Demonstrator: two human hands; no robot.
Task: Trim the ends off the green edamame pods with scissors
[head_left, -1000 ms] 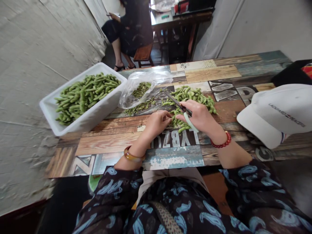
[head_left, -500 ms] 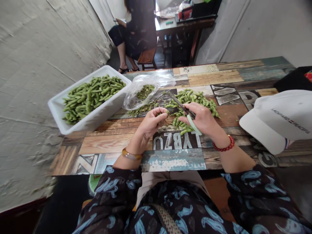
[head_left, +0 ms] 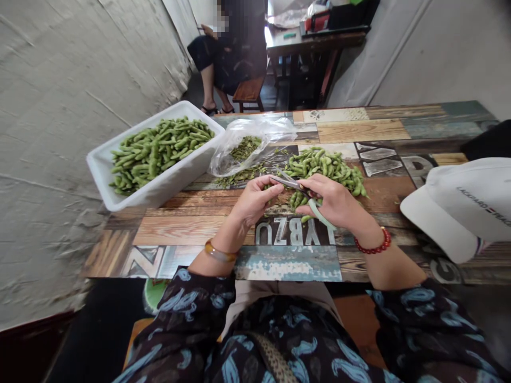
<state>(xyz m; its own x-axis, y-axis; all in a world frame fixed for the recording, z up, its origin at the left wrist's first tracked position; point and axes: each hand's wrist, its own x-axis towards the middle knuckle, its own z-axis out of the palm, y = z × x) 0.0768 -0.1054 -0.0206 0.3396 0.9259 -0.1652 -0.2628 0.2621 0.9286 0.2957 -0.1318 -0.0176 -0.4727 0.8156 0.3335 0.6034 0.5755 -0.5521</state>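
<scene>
My left hand is closed in a pinch on an edamame pod, now mostly hidden by the fingers. In my right hand is a pair of scissors with pale green handles. Its blades are parted and point left, with one at my left fingertips. Just beyond my hands lies a loose pile of edamame pods on the table. Cut-off bits are scattered left of the pile, by a clear plastic bag with more trimmings inside.
A white plastic tub full of edamame pods stands at the table's left, near the wall. At the right lies a white cap beside a black item. Past the patterned table, a person sits on a wooden stool.
My right hand has turned and brought the scissors to my left fingertips, with the blades now spread. The whole view has shifted slightly.
</scene>
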